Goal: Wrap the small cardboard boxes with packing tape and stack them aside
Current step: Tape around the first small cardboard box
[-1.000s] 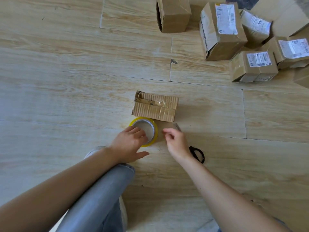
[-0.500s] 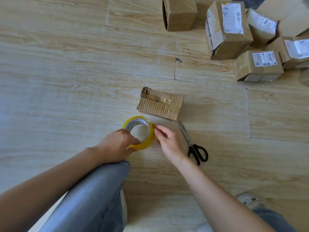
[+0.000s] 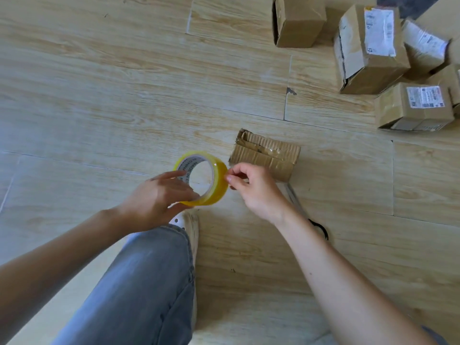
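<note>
Two bare hands meet on a yellow tape roll (image 3: 219, 176) above a wood-grain floor (image 3: 99, 83), with a small corrugated box (image 3: 270, 155) just beyond.

The left hand (image 3: 159, 195) holds the tape roll from its near left side, fingers curled about the rim. The ring is tilted toward us, so we see floor through its core. The right hand (image 3: 254, 189) pinches thumb and forefinger against the roll's right outer band; we cannot tell whether a loose end is lifted. The corrugated box lies on the floor just far and right of the roll, with crumpled old tape across its top. Scissors (image 3: 321, 229) lie near right, mostly hidden under the right forearm. Several more cardboard boxes (image 3: 371, 51), some with white labels, cluster at far right. A jeans-clad knee (image 3: 139, 282) and a pale shoe (image 3: 191, 225) fill the near edge.
</note>
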Tool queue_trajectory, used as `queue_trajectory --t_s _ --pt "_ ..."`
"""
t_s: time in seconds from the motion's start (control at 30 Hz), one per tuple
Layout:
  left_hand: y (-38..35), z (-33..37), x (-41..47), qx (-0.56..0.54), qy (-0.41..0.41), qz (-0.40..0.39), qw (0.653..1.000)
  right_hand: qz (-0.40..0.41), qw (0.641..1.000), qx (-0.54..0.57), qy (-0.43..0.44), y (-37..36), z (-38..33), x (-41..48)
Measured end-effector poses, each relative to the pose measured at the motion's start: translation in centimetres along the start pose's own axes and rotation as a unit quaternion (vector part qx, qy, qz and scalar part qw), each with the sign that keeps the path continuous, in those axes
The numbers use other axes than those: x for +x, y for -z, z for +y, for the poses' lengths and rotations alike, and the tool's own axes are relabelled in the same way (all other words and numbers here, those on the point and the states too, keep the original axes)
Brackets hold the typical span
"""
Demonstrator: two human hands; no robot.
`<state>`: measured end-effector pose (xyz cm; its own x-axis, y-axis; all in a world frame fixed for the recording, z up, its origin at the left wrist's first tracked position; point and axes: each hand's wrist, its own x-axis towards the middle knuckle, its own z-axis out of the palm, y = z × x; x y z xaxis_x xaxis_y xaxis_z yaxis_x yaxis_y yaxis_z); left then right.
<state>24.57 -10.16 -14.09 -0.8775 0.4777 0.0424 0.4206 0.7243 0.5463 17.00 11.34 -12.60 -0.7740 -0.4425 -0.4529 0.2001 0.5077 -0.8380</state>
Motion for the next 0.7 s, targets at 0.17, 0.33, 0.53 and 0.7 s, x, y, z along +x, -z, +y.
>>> queue_trajectory --t_s 0.17,0.33,0.53,0.7 --pt "0.4 0.1 2.0 -0.012 0.057 0.029 0.998 -0.007 0.999 -0.052 0.011 1.2 -1.2 1.2" --pt "0.7 0.4 3.4 -0.063 0.068 0.019 0.996 0.048 0.993 -0.071 0.085 2.0 -1.8 1.6" --pt "1.5 -0.3 3.8 -0.125 0.080 0.020 0.989 0.107 0.987 0.085 0.082 1.9 -2.7 1.1" --pt "1.6 -0.6 3.8 -0.124 0.110 -0.006 0.986 0.104 0.988 0.114 0.022 2.5 -2.2 1.8"
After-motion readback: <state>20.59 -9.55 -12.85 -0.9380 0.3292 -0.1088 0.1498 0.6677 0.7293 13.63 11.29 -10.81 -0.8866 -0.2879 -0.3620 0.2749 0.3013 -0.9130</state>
